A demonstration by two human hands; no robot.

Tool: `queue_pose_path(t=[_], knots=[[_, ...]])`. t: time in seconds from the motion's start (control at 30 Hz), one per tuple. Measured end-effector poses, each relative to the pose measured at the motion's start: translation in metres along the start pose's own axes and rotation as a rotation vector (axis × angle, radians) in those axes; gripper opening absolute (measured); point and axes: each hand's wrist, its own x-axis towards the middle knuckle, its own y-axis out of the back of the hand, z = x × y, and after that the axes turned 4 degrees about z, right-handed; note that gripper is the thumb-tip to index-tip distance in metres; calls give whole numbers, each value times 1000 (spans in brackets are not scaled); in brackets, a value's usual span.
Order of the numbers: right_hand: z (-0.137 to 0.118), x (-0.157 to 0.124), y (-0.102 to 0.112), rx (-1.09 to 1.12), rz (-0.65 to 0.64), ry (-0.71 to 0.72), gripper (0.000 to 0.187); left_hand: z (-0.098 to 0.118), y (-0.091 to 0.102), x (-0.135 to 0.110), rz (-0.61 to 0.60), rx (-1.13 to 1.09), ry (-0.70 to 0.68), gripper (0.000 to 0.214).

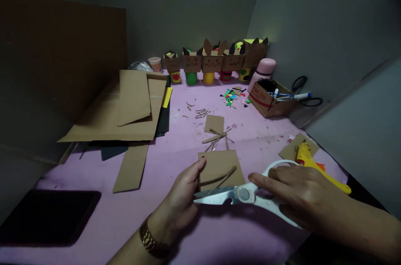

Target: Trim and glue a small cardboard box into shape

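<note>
My left hand (184, 187) is closed on a square piece of cardboard (217, 162), its thumb lying along the left edge. Narrow cut cardboard strips (227, 175) curl over the lower part of that piece. White-handled scissors (246, 194) are in my right hand (300, 192), with fingers through the loops. The metal blades lie across the cardboard's near edge and point left toward my left hand. Just beyond, a smaller cardboard square (214, 123) and a bunch of thin cardboard strips (219, 136) rest on the pink tabletop (181, 148).
Large cardboard sheets (103, 110) are stacked at left, above a dark tablet (46, 217). Cardboard animal-faced figures (213, 62) line the back. At right are a pink bottle (265, 70), a box of supplies (269, 100) and a yellow glue gun (305, 154). Coloured paper scraps (230, 97) lie mid-table.
</note>
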Motion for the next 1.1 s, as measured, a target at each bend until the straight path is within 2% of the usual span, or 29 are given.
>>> queue_pose_path(t=[0.2, 0.33, 0.4, 0.47, 0.53, 0.57, 0.67, 0.73, 0.83, 0.93, 1.0, 1.1], knots=[[2, 2, -2, -21, 15, 43, 25, 1, 0, 0, -3, -70, 27, 42], [2, -2, -6, -5, 36, 38, 33, 1, 4, 2, -68, -85, 8, 42], [3, -4, -8, 91, 10, -39, 41, 2, 5, 2, -83, -83, -13, 40], [6, -5, -11, 276, -60, -232, 44, 3, 5, 2, -55, -82, -46, 37], [10, -5, -15, 516, -90, -518, 36, 4, 6, 2, 15, -68, -91, 35], [12, -5, -18, 633, -66, -673, 34, 5, 8, 1, 51, -60, -137, 34], [16, -7, -27, 919, 45, -1039, 41, 8, 14, -1, 111, 43, -379, 32], [14, -9, -33, 1053, 71, -1139, 44, 13, 18, -4, 155, 227, -558, 34], [6, -14, -46, 1198, 107, -1103, 42, 23, 19, -12, 249, 613, -764, 33], [-2, -15, -58, 1280, 153, -1030, 38, 34, 15, -18, 247, 916, -878, 21], [-6, -12, -62, 1337, 187, -1006, 38, 38, 11, -20, 232, 983, -912, 17], [-11, -5, -60, 1404, 243, -1023, 42, 36, 7, -21, 255, 934, -919, 21]])
